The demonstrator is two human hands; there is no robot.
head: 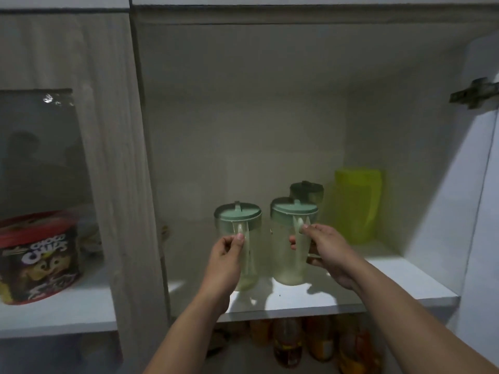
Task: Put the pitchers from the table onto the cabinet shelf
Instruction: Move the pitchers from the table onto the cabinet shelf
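Two clear pitchers with pale green lids stand side by side near the front of the white cabinet shelf point(399, 276). My left hand point(225, 259) grips the handle of the left pitcher point(239, 220). My right hand point(328, 252) grips the handle of the right pitcher point(289, 255). A third pitcher with a darker green lid point(306, 191) stands just behind the right one. Both held pitchers are upright, with their bases at shelf level.
A yellow-green plastic container point(356, 203) stands at the shelf's back right. The open cabinet door point(480, 211) and its hinge point(472, 94) are at the right. A wooden divider point(121, 184) bounds the left. A red snack tub point(37, 255) sits in the neighbouring compartment. Bottles point(289, 344) fill the shelf below.
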